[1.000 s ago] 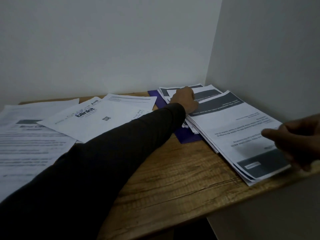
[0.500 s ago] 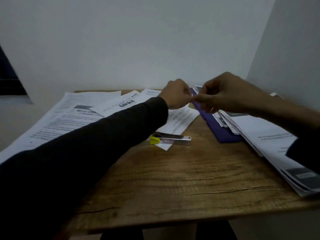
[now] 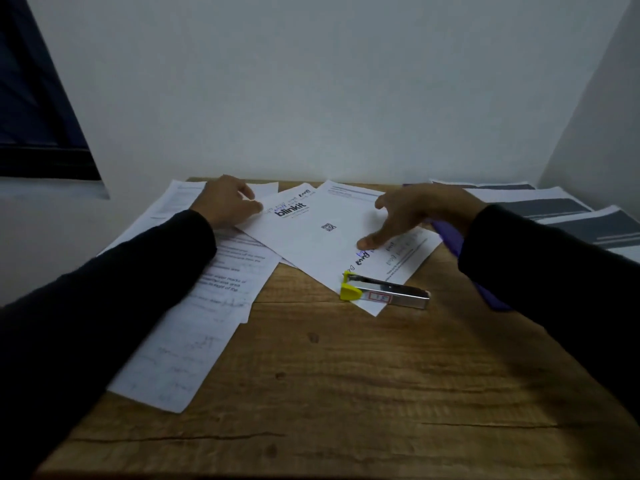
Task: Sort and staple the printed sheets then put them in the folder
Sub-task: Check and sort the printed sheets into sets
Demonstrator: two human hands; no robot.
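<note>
I see a wooden surface (image 3: 346, 393) with dark grain lines and a few knots, pushed into a corner where a plain white back wall (image 3: 311, 91) meets a white side wall (image 3: 609, 109) on the right. At upper left a dark window (image 3: 31, 98) cuts into the view.

My left hand (image 3: 228, 200) rests at the far left of the surface, its fingers lightly curled and touching the corner of the blinkit sheet (image 3: 311, 233), which lies at an angle in the middle with a small QR code on it. I cannot tell whether it pinches the paper. My right hand (image 3: 412, 213) is spread, fingers relaxed, with the thumb pressing down on the near right part of that same sheet. Both arms wear dark sleeves.

A stapler (image 3: 388, 294), silver with a yellow end, lies on its side on the near corner of a sheet beneath the blinkit sheet. To the left, text-printed pages (image 3: 207, 299) fan out toward the near edge. A purple folder (image 3: 450, 237) shows beneath my right forearm, mostly hidden. At far right, against the side wall, a stack of sheets with dark grey bands (image 3: 554, 209) lies on the surface.
</note>
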